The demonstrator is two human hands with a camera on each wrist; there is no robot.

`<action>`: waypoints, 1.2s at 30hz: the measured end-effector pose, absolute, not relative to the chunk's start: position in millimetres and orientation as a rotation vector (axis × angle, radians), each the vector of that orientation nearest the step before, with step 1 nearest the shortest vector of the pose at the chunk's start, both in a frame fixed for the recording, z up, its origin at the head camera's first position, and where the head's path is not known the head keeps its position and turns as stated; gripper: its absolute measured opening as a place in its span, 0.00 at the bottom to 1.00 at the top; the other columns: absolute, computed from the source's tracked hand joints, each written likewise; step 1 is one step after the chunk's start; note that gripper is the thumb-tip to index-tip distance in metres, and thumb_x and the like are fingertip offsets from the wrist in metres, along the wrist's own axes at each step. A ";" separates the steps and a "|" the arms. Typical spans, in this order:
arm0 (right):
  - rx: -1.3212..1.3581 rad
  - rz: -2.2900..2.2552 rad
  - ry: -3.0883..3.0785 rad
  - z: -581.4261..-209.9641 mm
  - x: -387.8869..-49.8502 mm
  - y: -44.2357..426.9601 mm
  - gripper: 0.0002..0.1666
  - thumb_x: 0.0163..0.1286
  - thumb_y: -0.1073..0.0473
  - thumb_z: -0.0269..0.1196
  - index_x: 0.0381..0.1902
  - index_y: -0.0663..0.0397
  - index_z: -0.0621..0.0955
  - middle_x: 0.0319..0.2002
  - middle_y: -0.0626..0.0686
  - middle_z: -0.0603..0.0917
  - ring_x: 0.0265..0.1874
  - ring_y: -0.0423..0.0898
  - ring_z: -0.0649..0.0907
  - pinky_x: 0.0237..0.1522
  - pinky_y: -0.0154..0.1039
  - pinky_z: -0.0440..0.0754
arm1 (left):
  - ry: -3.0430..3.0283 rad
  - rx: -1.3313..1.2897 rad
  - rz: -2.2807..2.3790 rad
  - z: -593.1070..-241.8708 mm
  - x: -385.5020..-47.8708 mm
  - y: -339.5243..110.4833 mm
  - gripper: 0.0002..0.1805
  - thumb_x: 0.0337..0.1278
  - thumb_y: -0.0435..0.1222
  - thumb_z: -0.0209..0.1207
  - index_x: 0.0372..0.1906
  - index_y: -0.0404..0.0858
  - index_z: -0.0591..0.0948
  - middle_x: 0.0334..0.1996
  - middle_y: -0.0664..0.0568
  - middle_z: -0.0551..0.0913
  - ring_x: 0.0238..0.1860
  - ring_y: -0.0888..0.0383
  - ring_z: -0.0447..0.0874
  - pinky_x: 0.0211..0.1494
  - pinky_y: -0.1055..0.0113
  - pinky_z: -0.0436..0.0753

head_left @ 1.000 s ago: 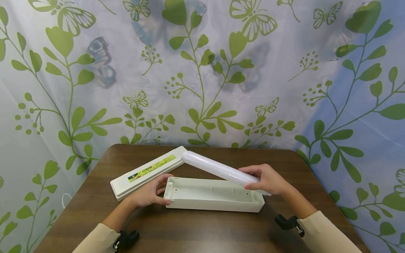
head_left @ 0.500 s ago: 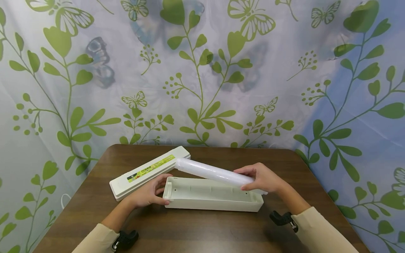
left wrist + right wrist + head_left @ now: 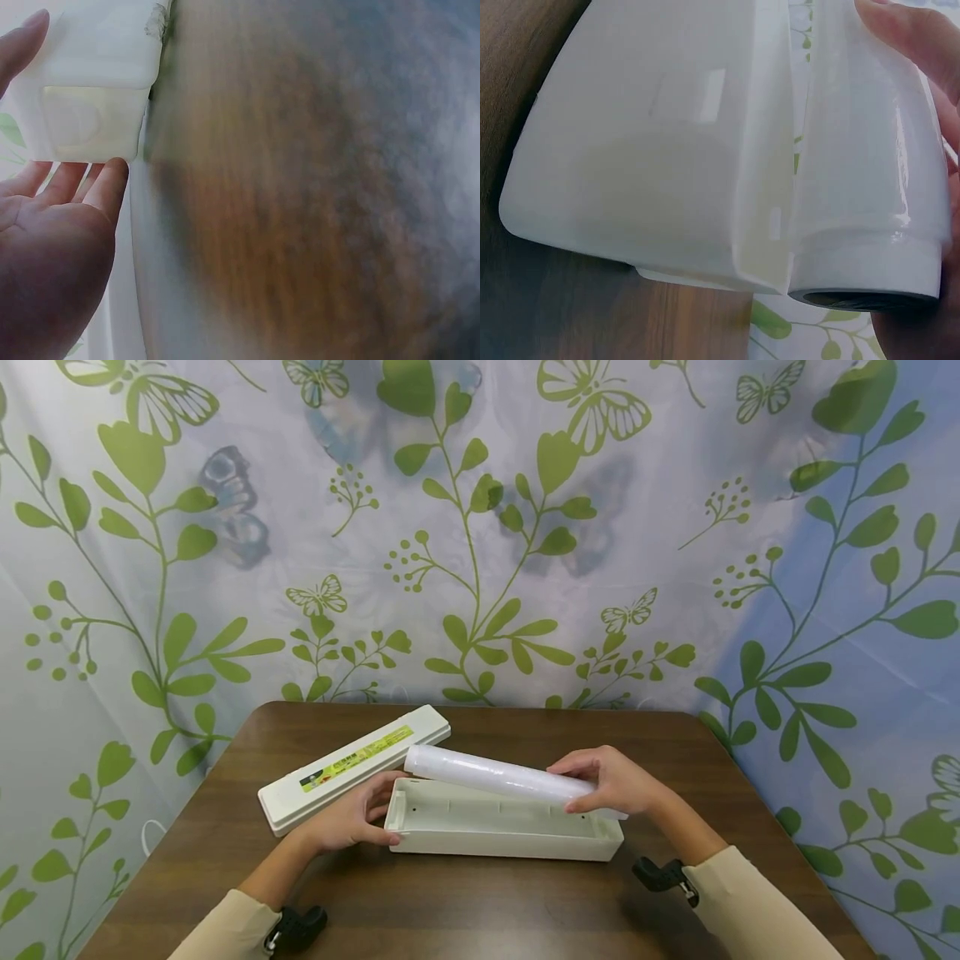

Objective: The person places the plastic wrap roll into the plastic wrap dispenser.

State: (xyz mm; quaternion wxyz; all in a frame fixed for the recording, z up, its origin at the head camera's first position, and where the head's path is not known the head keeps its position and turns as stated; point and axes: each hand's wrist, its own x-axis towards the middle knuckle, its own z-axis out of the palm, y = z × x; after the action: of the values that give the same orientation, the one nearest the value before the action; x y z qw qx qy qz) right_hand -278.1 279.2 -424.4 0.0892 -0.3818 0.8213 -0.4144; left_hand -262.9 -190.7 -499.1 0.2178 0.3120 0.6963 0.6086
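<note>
A roll of clear plastic wrap (image 3: 495, 770) is gripped near its right end by my right hand (image 3: 618, 782), thumb in front and fingers behind. It slants over the back of an open off-white long box (image 3: 504, 844), its left end raised. In the right wrist view, the roll's hollow end (image 3: 862, 300) shows beside the box wall (image 3: 652, 150). My left hand (image 3: 352, 817) holds the box's left end between thumb and fingers; the left wrist view shows the fingertips against the end wall (image 3: 94, 124). Behind that hand lies the matching lid (image 3: 356, 768) with a yellow-green label.
All of it rests on a brown wooden table (image 3: 480, 910). A curtain (image 3: 480, 527) with green leaves and butterflies hangs just behind the table's back edge. A thin white cord (image 3: 150, 835) loops by the left edge.
My right hand has brought the plastic wrap roll leftward and lower, closer over the box. The left hand keeps its hold on the box, which stays nearly still.
</note>
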 end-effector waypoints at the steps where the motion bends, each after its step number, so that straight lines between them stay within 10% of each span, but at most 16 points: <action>1: -1.142 -1.233 2.438 -424.6 -278.0 278.4 0.28 0.58 0.62 0.78 0.58 0.52 0.86 0.54 0.54 0.88 0.45 0.41 0.87 0.47 0.36 0.87 | 1.933 0.859 1.684 -498.8 -262.6 -191.0 0.51 0.52 0.27 0.73 0.77 0.33 0.54 0.73 0.28 0.61 0.74 0.28 0.60 0.62 0.68 0.82; 12: -1.138 -1.243 2.383 -427.7 -276.7 269.9 0.28 0.57 0.60 0.79 0.56 0.54 0.86 0.53 0.55 0.89 0.46 0.48 0.88 0.45 0.37 0.88 | 1.998 0.870 1.674 -499.6 -262.4 -190.9 0.51 0.49 0.28 0.75 0.76 0.35 0.57 0.72 0.36 0.66 0.74 0.36 0.63 0.68 0.66 0.78; 21: -1.119 -1.184 2.411 -424.7 -274.9 264.3 0.28 0.55 0.60 0.79 0.56 0.51 0.87 0.52 0.52 0.89 0.47 0.44 0.89 0.46 0.36 0.88 | 2.011 0.867 1.667 -500.9 -262.3 -191.3 0.50 0.49 0.28 0.75 0.75 0.33 0.58 0.71 0.38 0.66 0.68 0.65 0.72 0.67 0.67 0.78; 36: -1.128 -1.080 2.429 -424.9 -274.5 257.3 0.27 0.55 0.57 0.80 0.54 0.48 0.88 0.49 0.48 0.90 0.42 0.42 0.88 0.44 0.37 0.87 | 1.992 0.846 1.659 -501.3 -263.8 -191.4 0.50 0.52 0.28 0.74 0.76 0.31 0.56 0.71 0.35 0.65 0.67 0.63 0.72 0.65 0.71 0.79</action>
State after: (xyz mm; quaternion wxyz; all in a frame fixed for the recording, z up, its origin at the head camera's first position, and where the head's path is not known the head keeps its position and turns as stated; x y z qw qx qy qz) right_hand -274.5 257.3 -424.9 0.1268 -0.3876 0.8343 -0.3709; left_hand -263.8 -191.4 -501.3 0.2057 0.3035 0.7149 0.5954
